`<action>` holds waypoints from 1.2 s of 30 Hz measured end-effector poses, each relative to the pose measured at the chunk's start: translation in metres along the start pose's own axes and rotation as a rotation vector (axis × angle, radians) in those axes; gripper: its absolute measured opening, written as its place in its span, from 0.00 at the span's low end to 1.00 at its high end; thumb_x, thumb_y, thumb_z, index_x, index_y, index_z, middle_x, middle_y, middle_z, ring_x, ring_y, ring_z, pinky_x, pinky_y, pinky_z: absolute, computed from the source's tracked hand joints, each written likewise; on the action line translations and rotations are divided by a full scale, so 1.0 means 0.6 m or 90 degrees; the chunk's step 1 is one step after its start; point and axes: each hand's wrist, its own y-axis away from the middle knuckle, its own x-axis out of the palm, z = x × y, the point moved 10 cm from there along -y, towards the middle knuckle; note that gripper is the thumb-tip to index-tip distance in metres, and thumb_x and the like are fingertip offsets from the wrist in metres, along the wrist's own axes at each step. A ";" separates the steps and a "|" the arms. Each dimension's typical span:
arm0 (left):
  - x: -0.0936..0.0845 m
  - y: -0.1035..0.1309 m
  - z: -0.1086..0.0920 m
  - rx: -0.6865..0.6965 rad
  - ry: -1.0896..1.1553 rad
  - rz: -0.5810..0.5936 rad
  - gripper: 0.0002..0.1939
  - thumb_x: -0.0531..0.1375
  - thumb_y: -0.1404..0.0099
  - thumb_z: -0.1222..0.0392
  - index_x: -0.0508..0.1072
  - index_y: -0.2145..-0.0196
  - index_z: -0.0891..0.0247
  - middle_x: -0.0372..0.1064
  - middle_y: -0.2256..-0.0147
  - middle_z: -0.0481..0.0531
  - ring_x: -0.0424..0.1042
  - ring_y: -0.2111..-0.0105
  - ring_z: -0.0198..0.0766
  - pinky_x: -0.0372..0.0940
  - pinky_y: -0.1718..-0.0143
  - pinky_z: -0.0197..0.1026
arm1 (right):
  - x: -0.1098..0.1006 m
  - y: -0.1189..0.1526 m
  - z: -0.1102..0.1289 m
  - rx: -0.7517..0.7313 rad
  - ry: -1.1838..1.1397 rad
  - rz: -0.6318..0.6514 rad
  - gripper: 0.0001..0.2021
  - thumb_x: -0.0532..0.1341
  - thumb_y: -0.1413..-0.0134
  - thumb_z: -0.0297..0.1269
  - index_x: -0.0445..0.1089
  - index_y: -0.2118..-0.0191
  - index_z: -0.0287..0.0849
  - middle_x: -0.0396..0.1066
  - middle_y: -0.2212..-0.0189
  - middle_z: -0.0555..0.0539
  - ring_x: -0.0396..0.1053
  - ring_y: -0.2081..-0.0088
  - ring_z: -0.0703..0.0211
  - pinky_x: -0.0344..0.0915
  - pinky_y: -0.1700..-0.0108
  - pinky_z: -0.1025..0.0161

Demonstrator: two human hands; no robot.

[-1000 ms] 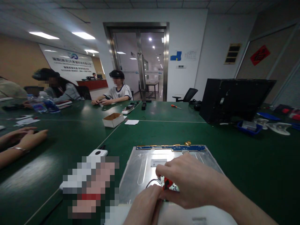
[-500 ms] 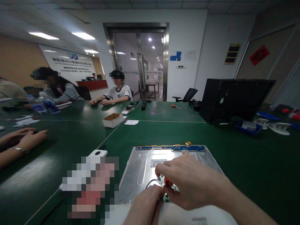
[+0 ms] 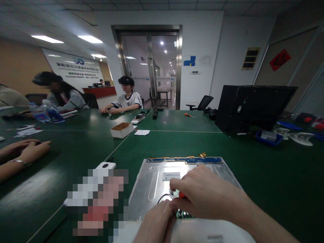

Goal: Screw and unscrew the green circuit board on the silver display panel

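A metal panel (image 3: 157, 175) with a blue circuit strip (image 3: 177, 160) along its far edge lies on the green table. My right hand (image 3: 199, 192) is closed round a red-handled tool (image 3: 181, 194), mostly hidden by the fingers, over a green circuit board (image 3: 183, 214) at the panel's near part. Low beside it, my left hand (image 3: 159, 212) has its fingers pressed together at the board's left side; what they hold, if anything, is hidden. A thin black cable (image 3: 164, 195) curves just beyond the left fingers.
On the left lies a white device (image 3: 106, 165); farther off are an open small box (image 3: 122, 130) and a screwdriver (image 3: 189, 115). A black monitor (image 3: 255, 108) and blue tray (image 3: 269, 137) stand right. Another person's hands (image 3: 27, 150) rest at the left.
My right hand has turned slightly, its fingers shifting a little to the right, and less of the red handle shows. The left hand has hardly moved.
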 end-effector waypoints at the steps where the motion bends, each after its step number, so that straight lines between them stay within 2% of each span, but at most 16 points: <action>1: 0.000 -0.001 -0.001 0.002 0.000 0.001 0.12 0.54 0.35 0.64 0.69 0.55 0.55 0.73 0.62 0.56 0.75 0.61 0.48 0.71 0.60 0.43 | -0.001 0.000 0.001 -0.002 -0.006 0.002 0.09 0.58 0.41 0.43 0.68 0.63 0.44 0.74 0.74 0.50 0.68 0.75 0.59 0.44 0.77 0.63; 3: -0.001 -0.002 -0.003 0.007 0.002 0.003 0.11 0.54 0.35 0.64 0.69 0.55 0.56 0.72 0.62 0.56 0.74 0.60 0.47 0.70 0.60 0.43 | -0.005 0.001 0.003 -0.009 -0.024 0.003 0.07 0.59 0.44 0.39 0.67 0.60 0.43 0.74 0.71 0.50 0.69 0.73 0.59 0.46 0.76 0.63; 7: -0.001 -0.005 -0.005 0.010 0.006 0.003 0.09 0.53 0.35 0.64 0.69 0.57 0.57 0.72 0.63 0.56 0.74 0.63 0.45 0.70 0.62 0.41 | -0.012 0.006 0.012 -0.040 -0.049 -0.004 0.12 0.58 0.48 0.35 0.65 0.56 0.43 0.73 0.65 0.48 0.69 0.69 0.58 0.48 0.76 0.62; 10: -0.001 -0.005 -0.005 0.009 0.006 -0.002 0.10 0.53 0.35 0.63 0.69 0.57 0.56 0.72 0.63 0.56 0.74 0.62 0.46 0.70 0.61 0.42 | -0.010 0.006 0.014 -0.047 -0.048 -0.008 0.11 0.59 0.46 0.40 0.65 0.57 0.43 0.74 0.66 0.48 0.70 0.69 0.57 0.47 0.77 0.62; 14: -0.001 -0.001 0.001 0.001 0.001 -0.009 0.11 0.53 0.35 0.64 0.69 0.56 0.55 0.73 0.62 0.55 0.75 0.62 0.47 0.71 0.62 0.42 | -0.003 -0.002 0.000 -0.009 -0.025 -0.010 0.12 0.58 0.41 0.46 0.67 0.60 0.43 0.75 0.71 0.49 0.71 0.72 0.56 0.45 0.77 0.62; 17: -0.001 0.001 0.003 -0.001 -0.002 -0.011 0.11 0.54 0.36 0.64 0.70 0.57 0.55 0.73 0.63 0.55 0.75 0.63 0.47 0.71 0.62 0.43 | -0.001 -0.005 -0.003 -0.006 -0.016 -0.006 0.09 0.58 0.40 0.43 0.69 0.60 0.43 0.75 0.72 0.49 0.72 0.72 0.57 0.45 0.76 0.62; 20: -0.001 0.000 0.002 0.004 -0.001 -0.009 0.13 0.54 0.36 0.63 0.69 0.54 0.55 0.73 0.61 0.57 0.75 0.59 0.49 0.71 0.59 0.45 | -0.007 -0.001 0.005 -0.028 -0.042 -0.013 0.07 0.59 0.43 0.37 0.67 0.59 0.43 0.75 0.69 0.49 0.70 0.72 0.59 0.45 0.76 0.63; 23: -0.002 -0.002 -0.001 0.008 0.000 -0.007 0.14 0.54 0.36 0.63 0.69 0.52 0.55 0.73 0.60 0.57 0.75 0.58 0.50 0.71 0.58 0.45 | -0.013 0.005 0.015 -0.055 -0.063 -0.023 0.10 0.59 0.47 0.35 0.65 0.57 0.43 0.74 0.66 0.49 0.69 0.70 0.59 0.46 0.77 0.63; 30: -0.002 -0.001 0.003 -0.005 -0.006 -0.013 0.16 0.54 0.36 0.62 0.69 0.51 0.53 0.74 0.59 0.56 0.75 0.59 0.49 0.72 0.59 0.45 | -0.005 0.000 0.009 -0.031 -0.047 -0.005 0.11 0.59 0.41 0.47 0.66 0.62 0.44 0.74 0.71 0.50 0.71 0.72 0.57 0.45 0.77 0.62; 33: -0.002 0.001 0.002 -0.005 -0.008 -0.011 0.14 0.54 0.35 0.62 0.70 0.53 0.53 0.74 0.62 0.55 0.76 0.62 0.48 0.72 0.61 0.44 | -0.002 -0.003 0.006 -0.019 -0.026 0.005 0.09 0.57 0.40 0.44 0.67 0.62 0.44 0.74 0.72 0.50 0.72 0.72 0.57 0.45 0.77 0.62; 36: -0.001 0.001 -0.003 0.005 -0.004 -0.008 0.13 0.53 0.35 0.63 0.69 0.53 0.54 0.73 0.62 0.57 0.75 0.61 0.49 0.71 0.60 0.44 | -0.007 0.000 0.009 -0.020 -0.032 -0.002 0.06 0.58 0.42 0.37 0.65 0.60 0.43 0.74 0.69 0.50 0.71 0.71 0.58 0.45 0.77 0.61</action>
